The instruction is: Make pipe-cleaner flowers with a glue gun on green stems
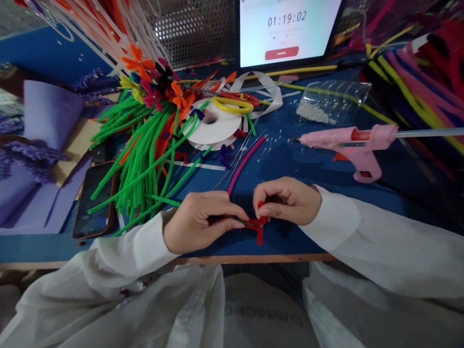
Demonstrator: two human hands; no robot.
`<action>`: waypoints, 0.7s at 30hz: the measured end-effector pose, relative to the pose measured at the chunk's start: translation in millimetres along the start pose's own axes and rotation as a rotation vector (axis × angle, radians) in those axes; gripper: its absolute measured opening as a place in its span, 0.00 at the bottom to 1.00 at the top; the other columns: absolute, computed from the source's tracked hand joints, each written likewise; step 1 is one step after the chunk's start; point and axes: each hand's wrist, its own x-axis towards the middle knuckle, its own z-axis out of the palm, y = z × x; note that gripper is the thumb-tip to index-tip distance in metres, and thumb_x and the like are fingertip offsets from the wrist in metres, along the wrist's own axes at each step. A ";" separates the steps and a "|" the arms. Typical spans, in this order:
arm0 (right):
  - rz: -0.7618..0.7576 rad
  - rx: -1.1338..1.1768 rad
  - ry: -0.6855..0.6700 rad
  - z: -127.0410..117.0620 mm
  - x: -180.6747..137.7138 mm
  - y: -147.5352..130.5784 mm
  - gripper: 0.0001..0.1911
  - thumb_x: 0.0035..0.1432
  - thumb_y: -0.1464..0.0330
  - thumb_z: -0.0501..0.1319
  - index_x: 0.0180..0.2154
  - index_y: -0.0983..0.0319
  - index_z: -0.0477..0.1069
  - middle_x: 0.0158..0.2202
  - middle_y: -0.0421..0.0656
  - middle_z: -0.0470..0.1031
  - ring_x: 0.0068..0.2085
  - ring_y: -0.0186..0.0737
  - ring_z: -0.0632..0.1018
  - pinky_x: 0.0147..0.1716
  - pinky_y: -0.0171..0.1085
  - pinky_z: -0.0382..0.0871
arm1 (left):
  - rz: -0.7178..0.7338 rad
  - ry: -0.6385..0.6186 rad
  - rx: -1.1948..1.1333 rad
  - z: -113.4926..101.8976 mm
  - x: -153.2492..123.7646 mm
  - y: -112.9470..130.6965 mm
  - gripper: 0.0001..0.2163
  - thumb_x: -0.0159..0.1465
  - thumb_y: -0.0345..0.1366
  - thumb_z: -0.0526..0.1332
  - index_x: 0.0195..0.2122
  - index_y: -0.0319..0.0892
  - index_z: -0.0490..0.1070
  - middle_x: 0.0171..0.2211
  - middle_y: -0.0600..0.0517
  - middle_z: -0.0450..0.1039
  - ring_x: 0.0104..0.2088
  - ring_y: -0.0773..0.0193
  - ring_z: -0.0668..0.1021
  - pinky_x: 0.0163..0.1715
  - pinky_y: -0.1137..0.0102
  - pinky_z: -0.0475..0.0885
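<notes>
My left hand [201, 220] and my right hand [286, 200] meet near the front edge of the blue table [326, 232]. Both pinch a small red pipe-cleaner piece [258, 226] with a thin green strand across it. The left fingertips grip its left end, the right fingertips curl over its top. A pink pipe cleaner [243, 164] lies just beyond the hands. White sleeves cover both arms.
A pile of green stems with finished flowers [145, 140] lies at the left. A phone [93, 198] sits beside it. A white tape roll [212, 126], yellow scissors [234, 104], a pink glue gun [348, 142], a bead bag [331, 101], a timer screen [286, 29].
</notes>
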 end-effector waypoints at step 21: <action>-0.025 -0.045 0.008 -0.3 0.1 2.3 0.13 0.58 0.61 0.60 0.30 0.65 0.68 0.26 0.39 0.71 0.26 0.27 0.69 0.28 0.29 0.66 | 0.016 0.017 0.033 -0.4 0.8 0.7 0.05 0.60 0.31 0.62 0.36 0.40 0.76 0.23 0.53 0.71 0.24 0.72 0.71 0.24 0.78 0.66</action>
